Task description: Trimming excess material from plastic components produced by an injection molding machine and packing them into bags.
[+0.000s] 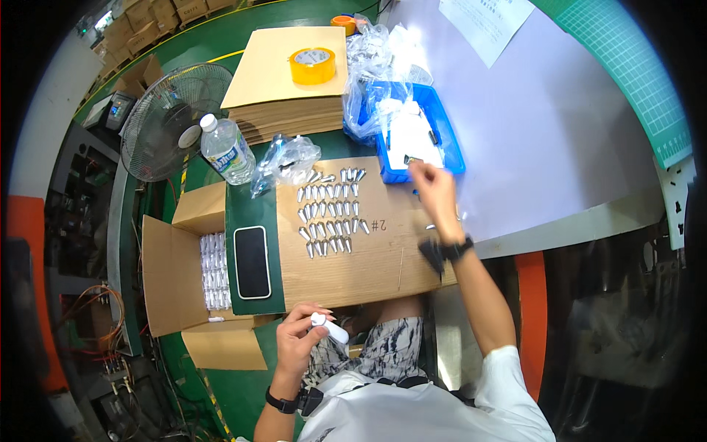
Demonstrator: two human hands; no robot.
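A small white tube sits gripped in the left hand, held near the body just below the cardboard sheet. The right hand reaches past that sheet's rows of silver caps to the blue bin; its grip cannot be made out. A phone and an open carton lie left of the sheet.

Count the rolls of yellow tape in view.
2. One roll of yellow tape lies flat on the stack of cardboard sheets. A second roll sits behind it near the clear plastic bags; others may be hidden.
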